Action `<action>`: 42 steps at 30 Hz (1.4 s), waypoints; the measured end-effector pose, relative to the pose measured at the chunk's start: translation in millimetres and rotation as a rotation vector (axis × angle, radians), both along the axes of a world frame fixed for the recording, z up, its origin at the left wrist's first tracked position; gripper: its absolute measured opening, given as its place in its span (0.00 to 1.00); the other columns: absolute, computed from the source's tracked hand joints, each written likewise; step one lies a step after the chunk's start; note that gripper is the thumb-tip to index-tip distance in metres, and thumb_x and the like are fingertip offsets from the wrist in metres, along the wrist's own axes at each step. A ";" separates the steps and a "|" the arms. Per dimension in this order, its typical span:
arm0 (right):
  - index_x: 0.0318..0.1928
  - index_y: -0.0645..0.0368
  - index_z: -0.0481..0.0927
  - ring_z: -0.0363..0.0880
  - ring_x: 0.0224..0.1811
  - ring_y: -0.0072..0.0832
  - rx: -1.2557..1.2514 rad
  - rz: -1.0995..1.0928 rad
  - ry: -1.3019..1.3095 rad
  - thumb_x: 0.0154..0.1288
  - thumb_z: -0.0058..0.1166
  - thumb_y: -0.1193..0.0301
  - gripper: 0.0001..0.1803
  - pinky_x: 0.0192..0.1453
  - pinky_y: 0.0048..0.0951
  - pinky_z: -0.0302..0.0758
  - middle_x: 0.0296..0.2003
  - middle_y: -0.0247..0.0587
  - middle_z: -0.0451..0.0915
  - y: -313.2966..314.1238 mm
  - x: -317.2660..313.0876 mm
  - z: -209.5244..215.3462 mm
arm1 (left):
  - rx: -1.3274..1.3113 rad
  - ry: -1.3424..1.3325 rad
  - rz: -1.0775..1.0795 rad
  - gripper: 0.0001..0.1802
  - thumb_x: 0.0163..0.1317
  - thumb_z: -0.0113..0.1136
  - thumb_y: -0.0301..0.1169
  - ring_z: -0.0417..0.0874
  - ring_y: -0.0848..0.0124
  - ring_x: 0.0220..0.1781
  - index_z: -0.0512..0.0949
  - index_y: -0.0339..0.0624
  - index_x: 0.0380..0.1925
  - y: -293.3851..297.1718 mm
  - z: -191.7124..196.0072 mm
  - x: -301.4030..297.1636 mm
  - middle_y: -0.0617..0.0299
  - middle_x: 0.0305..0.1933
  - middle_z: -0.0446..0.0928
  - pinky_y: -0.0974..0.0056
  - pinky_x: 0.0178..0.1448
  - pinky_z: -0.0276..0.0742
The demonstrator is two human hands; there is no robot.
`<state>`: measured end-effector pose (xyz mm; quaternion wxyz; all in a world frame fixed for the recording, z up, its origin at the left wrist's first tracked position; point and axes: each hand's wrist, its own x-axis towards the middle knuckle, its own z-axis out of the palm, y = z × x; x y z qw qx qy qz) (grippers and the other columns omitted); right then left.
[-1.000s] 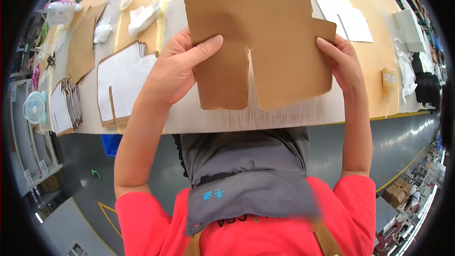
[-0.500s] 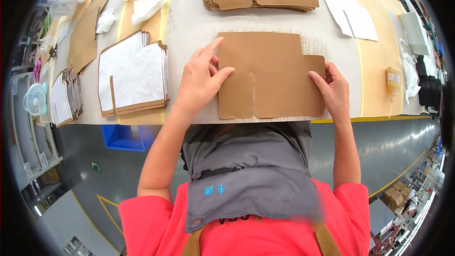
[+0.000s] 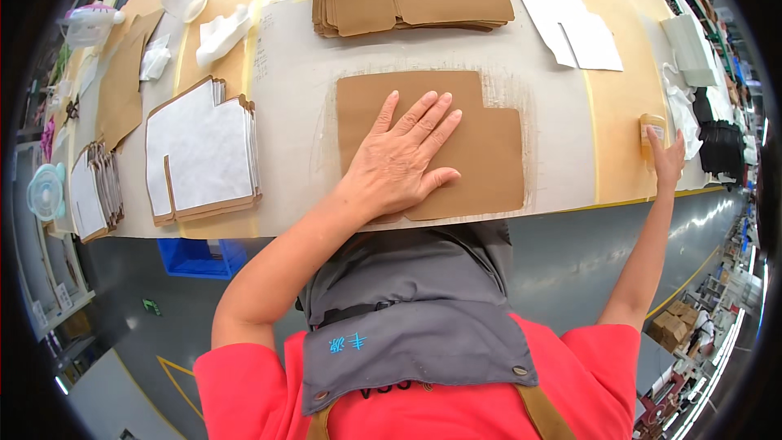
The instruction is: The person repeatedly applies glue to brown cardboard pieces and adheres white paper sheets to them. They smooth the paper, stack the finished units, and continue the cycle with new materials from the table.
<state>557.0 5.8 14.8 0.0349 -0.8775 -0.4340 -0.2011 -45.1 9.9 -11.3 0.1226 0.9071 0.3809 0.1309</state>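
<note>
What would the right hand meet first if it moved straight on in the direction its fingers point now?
The right hand points up and slightly left, its fingertips at a small amber bottle. That bottle probably comes first; whether the fingers already touch it is unclear.

A small amber bottle (image 3: 652,132) with a pale label is seen at the surface's right edge, touched by the right hand (image 3: 669,159).
</note>
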 end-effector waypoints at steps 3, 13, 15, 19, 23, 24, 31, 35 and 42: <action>0.69 0.58 0.70 0.74 0.65 0.37 0.060 -0.076 0.758 0.53 0.66 0.32 0.54 0.69 0.43 0.69 0.62 0.44 0.77 3.1 31.7 -2.2 | -0.011 0.062 0.001 0.43 0.72 0.44 0.62 0.49 0.61 0.85 0.57 0.49 0.78 0.8 -3.6 -0.5 0.59 0.83 0.53 0.44 0.86 0.36; 0.66 0.57 0.73 0.84 0.51 0.29 0.665 0.237 1.750 0.70 0.61 0.48 0.34 0.52 0.27 0.81 0.53 0.43 0.83 -8.7 -19.5 18.0 | -0.030 -0.067 0.003 0.41 0.73 0.49 0.57 0.50 0.53 0.84 0.57 0.47 0.78 -4.4 5.1 -3.4 0.52 0.83 0.52 0.39 0.83 0.41; 0.67 0.58 0.71 0.84 0.54 0.32 0.626 0.314 1.937 0.72 0.59 0.48 0.34 0.55 0.29 0.83 0.57 0.47 0.81 -16.6 -52.7 29.3 | -0.158 -0.286 -0.089 0.40 0.69 0.59 0.51 0.52 0.48 0.83 0.62 0.44 0.75 -23.0 33.2 5.5 0.49 0.81 0.56 0.36 0.82 0.44; 0.69 0.59 0.69 0.81 0.60 0.35 0.614 0.512 2.023 0.75 0.56 0.53 0.31 0.58 0.35 0.84 0.67 0.50 0.75 -19.3 -147.3 42.0 | -0.989 -0.754 -0.847 0.38 0.66 0.67 0.48 0.72 0.50 0.68 0.68 0.40 0.69 -72.9 105.7 29.7 0.50 0.65 0.72 0.41 0.75 0.60; 0.68 0.60 0.69 0.78 0.63 0.38 0.528 0.664 2.200 0.76 0.56 0.60 0.27 0.61 0.38 0.84 0.65 0.47 0.75 -8.5 -158.8 34.9 | -0.751 -0.747 -0.929 0.21 0.68 0.59 0.34 0.77 0.54 0.50 0.72 0.40 0.59 -110.6 112.9 32.8 0.53 0.46 0.74 0.52 0.57 0.72; 0.68 0.60 0.70 0.78 0.62 0.38 0.520 0.640 2.162 0.76 0.56 0.61 0.26 0.61 0.37 0.84 0.64 0.47 0.76 -2.7 -181.1 36.2 | -0.699 -0.701 -0.885 0.17 0.66 0.59 0.31 0.77 0.55 0.45 0.75 0.40 0.53 -112.9 111.0 32.8 0.55 0.42 0.74 0.56 0.51 0.74; 0.66 0.58 0.70 0.81 0.58 0.36 0.523 0.659 2.371 0.77 0.54 0.54 0.28 0.57 0.38 0.86 0.59 0.42 0.79 10.7 -274.0 26.4 | -0.695 -0.740 -0.816 0.14 0.64 0.57 0.27 0.77 0.54 0.43 0.77 0.41 0.50 -108.9 70.6 38.4 0.55 0.37 0.73 0.55 0.47 0.74; 0.65 0.57 0.72 0.81 0.57 0.35 0.568 0.577 2.412 0.76 0.54 0.51 0.28 0.55 0.38 0.85 0.58 0.41 0.80 6.6 -321.7 16.2 | -0.781 -0.944 -0.790 0.21 0.68 0.61 0.32 0.78 0.53 0.49 0.76 0.42 0.60 -106.4 67.4 30.1 0.53 0.44 0.77 0.54 0.52 0.75; 0.68 0.60 0.65 0.75 0.67 0.39 0.553 0.800 1.811 0.68 0.64 0.48 0.39 0.65 0.45 0.79 0.64 0.53 0.75 -7.9 -387.8 12.9 | -0.171 -0.546 0.126 0.28 0.61 0.71 0.39 0.77 0.56 0.59 0.79 0.41 0.60 -47.7 34.6 -57.2 0.56 0.59 0.78 0.53 0.63 0.73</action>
